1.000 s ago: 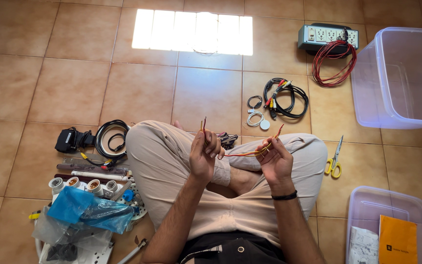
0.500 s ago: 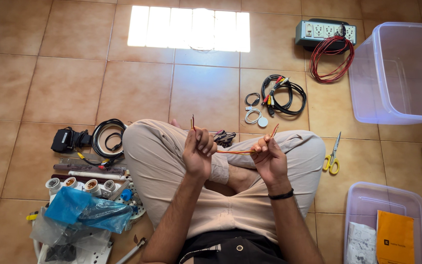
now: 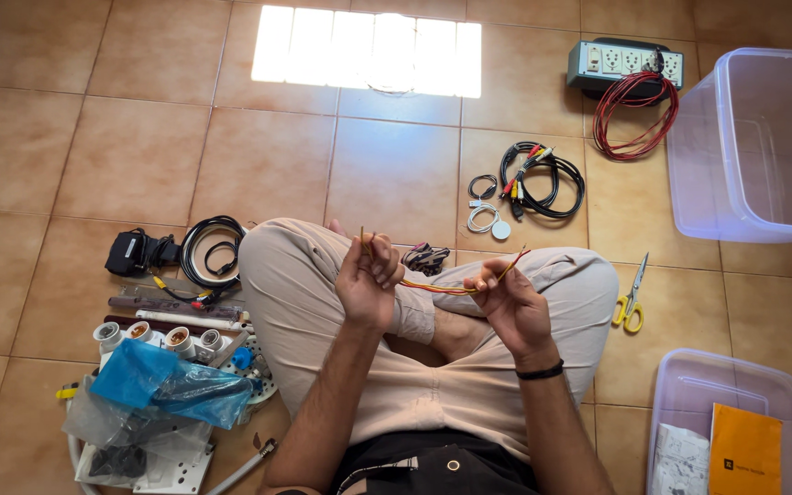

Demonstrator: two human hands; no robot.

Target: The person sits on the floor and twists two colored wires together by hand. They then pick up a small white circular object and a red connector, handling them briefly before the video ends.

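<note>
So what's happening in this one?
A person sits cross-legged on a tiled floor, holding a short bundle of red and yellow wires stretched between both hands. The left hand pinches one end, the right hand the other. Yellow-handled scissors lie untouched beside the right knee.
</note>
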